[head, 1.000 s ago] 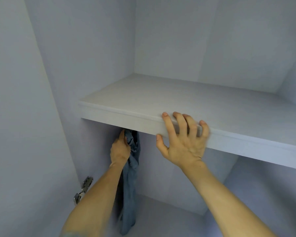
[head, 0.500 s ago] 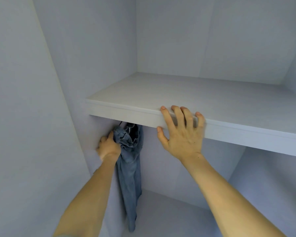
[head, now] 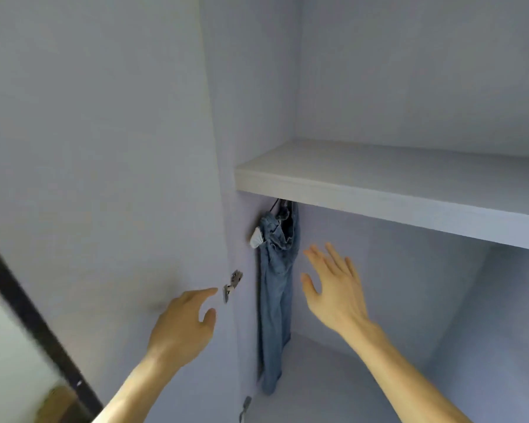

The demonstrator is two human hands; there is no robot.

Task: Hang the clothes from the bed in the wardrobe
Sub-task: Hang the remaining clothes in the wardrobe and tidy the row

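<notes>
Jeans (head: 275, 300) hang inside the wardrobe, straight down from just under the shelf (head: 379, 190) and close to the left side wall, at about 12 o'clock from the gap between the two hands. The waistband is bunched at the top, where a thin dark hook (head: 275, 204) shows against the underside of the shelf. A white pocket lining (head: 256, 238) sticks out at 9 o'clock of the waistband. The legs reach down near the wardrobe floor (head: 333, 377); whether they touch it I cannot tell. The left hand (head: 184, 325) is released, fingers loose and grasping nothing, in front of the door (head: 104, 148). Its forefinger points toward 2 o'clock, with a metal hinge (head: 232, 283) just beside the fingertip. The right hand (head: 333, 288) is released too, fingers straight and spread, at 3 o'clock of the jeans, near them but apart. A second hinge (head: 245, 404) sits at 6 o'clock of the first, low on the door edge
</notes>
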